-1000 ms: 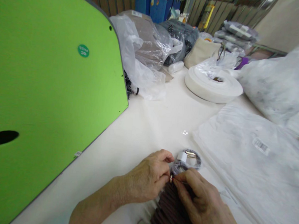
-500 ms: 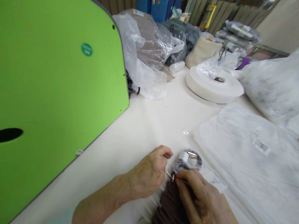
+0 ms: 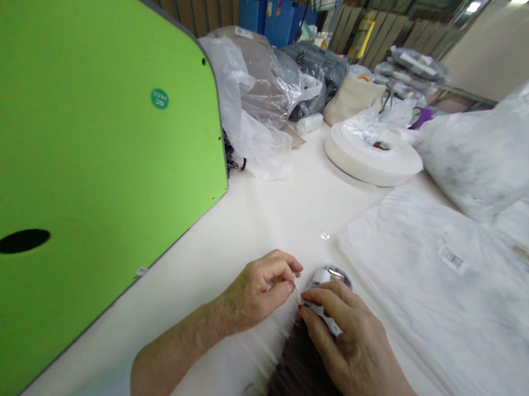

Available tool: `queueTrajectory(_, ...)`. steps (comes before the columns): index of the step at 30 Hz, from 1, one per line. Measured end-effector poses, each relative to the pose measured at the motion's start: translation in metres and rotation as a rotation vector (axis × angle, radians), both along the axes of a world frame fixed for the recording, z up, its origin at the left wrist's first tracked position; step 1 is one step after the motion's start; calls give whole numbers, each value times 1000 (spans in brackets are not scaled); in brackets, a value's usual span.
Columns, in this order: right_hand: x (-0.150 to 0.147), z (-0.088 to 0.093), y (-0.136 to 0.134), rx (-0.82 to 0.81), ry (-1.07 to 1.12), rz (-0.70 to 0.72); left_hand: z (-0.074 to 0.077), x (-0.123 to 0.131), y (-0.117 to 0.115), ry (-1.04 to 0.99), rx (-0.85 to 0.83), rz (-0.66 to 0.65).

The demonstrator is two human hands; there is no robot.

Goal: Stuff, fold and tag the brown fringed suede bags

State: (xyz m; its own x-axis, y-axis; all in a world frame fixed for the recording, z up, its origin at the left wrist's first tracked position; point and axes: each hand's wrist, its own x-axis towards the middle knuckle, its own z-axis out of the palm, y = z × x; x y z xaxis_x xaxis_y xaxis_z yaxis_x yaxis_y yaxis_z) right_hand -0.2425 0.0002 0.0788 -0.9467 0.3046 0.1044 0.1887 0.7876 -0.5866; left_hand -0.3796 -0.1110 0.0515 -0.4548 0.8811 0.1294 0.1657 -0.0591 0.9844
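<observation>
A thin white string (image 3: 297, 291) stretches between my two hands. My left hand (image 3: 263, 290) pinches one end of it between thumb and fingers. With thumb and forefinger closed, my right hand (image 3: 350, 337) grips the string's other end over the top of a dark brown pleated fabric piece (image 3: 301, 373). The fingers hide whatever small part lies there. Just beyond my right hand rests a coiled item in clear wrap with a metal buckle (image 3: 337, 275), partly covered by the fingers.
A large green board (image 3: 114, 171) stands on the left. On the white table (image 3: 272, 216) lie a roll of white tape (image 3: 369, 162), a flat white plastic-wrapped pack (image 3: 446, 305) and a bulging white bag (image 3: 483, 139). Bagged goods (image 3: 272, 79) are piled at the back.
My left hand has turned, its thumb now showing against the fingers with the string. My right fingertips have moved slightly up and left, and the gold-coloured ring beside them is no longer visible.
</observation>
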Motion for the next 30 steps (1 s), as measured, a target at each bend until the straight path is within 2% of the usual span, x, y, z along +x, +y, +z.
queueTrajectory(6, -5, -6, 0, -47, -14, -30, -10, 0, 2, 25, 55, 32)
queueTrajectory(10, -5, -7, 0, -78, 1, -62, -9, 1, 2, -15, 2, 23)
queueTrajectory(17, -4, -3, 2, -189, 29, -65, -10, 3, 4, 39, 34, -62)
queueTrajectory(20, -3, -4, 2, -217, 36, -72, -10, 5, 6, 31, 60, -49)
queueTrajectory(26, 2, -10, 4, -176, 28, -54, -9, 10, 10, 63, 34, -2)
queueTrajectory(30, 1, -13, 2, -112, 72, -65, -13, 10, 11, 74, 30, -30)
